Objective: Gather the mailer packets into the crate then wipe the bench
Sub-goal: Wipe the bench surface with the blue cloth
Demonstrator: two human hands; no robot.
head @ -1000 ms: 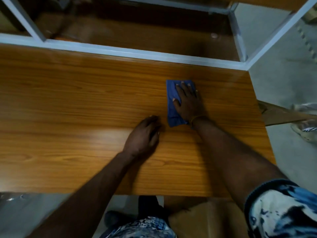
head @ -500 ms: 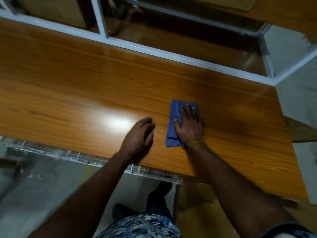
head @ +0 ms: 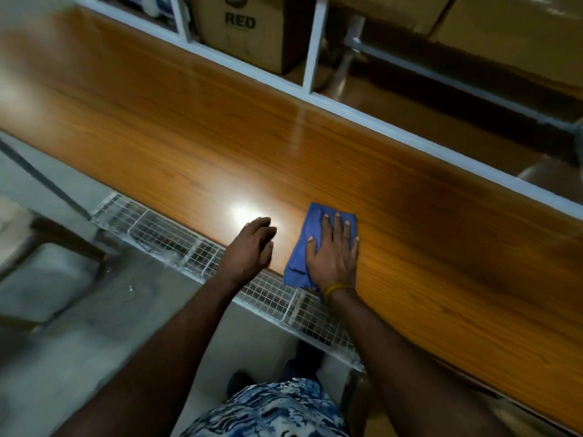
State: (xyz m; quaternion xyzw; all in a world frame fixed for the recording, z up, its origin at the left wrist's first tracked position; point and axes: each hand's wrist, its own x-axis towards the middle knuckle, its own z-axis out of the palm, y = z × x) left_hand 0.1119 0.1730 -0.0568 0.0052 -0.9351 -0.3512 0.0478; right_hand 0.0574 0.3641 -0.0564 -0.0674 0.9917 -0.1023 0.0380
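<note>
Wooden bench (head: 394,171): its broad top stretches bare to the left and right of the blue cloth (head: 299,260), which lies at the near edge under the flat right hand (head: 334,250), with the left hand (head: 252,247) resting just beside it. Along the bench's far edge a white frame rail (head: 347,105) and its upright post (head: 312,42) bar passage, with a cardboard box (head: 252,29) behind them. Below the bench's near edge hangs a wire mesh tray (head: 176,244).

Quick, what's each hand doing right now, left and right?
Left hand: open, holding nothing, resting on the bench.
Right hand: open, fingers flat, pressing the blue cloth onto the bench.
</note>
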